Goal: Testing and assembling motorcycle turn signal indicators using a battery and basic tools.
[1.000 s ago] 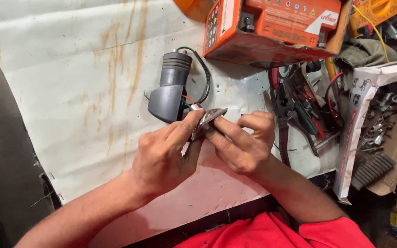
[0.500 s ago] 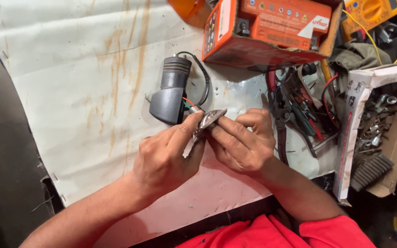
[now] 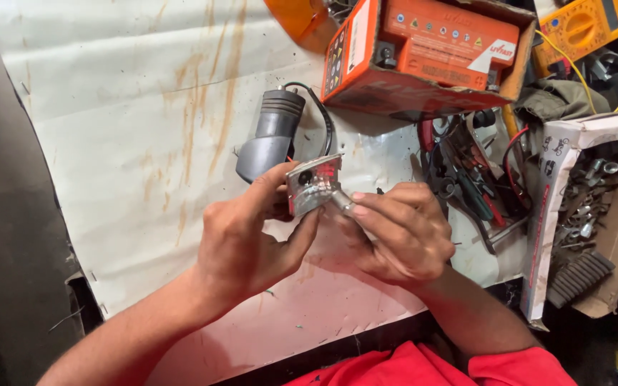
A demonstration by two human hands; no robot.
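Observation:
My left hand [image 3: 248, 243] grips a small shiny reflector piece [image 3: 312, 184], thumb and fingers around its lower edge, its mirrored face turned up toward the camera. My right hand [image 3: 398, 232] pinches a small silvery part [image 3: 341, 202] at the reflector's right edge, touching it. Both hands hover over the white paper-covered bench [image 3: 123, 143]. Just behind the reflector lies a grey lamp housing [image 3: 270, 139] with a black cable and thin red wires running toward my hands.
An orange battery in a cardboard box [image 3: 423, 53] stands at the back. A yellow multimeter [image 3: 584, 25] sits top right. Pliers and hand tools [image 3: 477, 193] lie right of my hands. A white box of metal fittings [image 3: 588, 214] stands at the right edge.
I have tilted the reflector piece upward, its shiny face now toward the camera. The view has shifted slightly; both hands stay together in the same spot.

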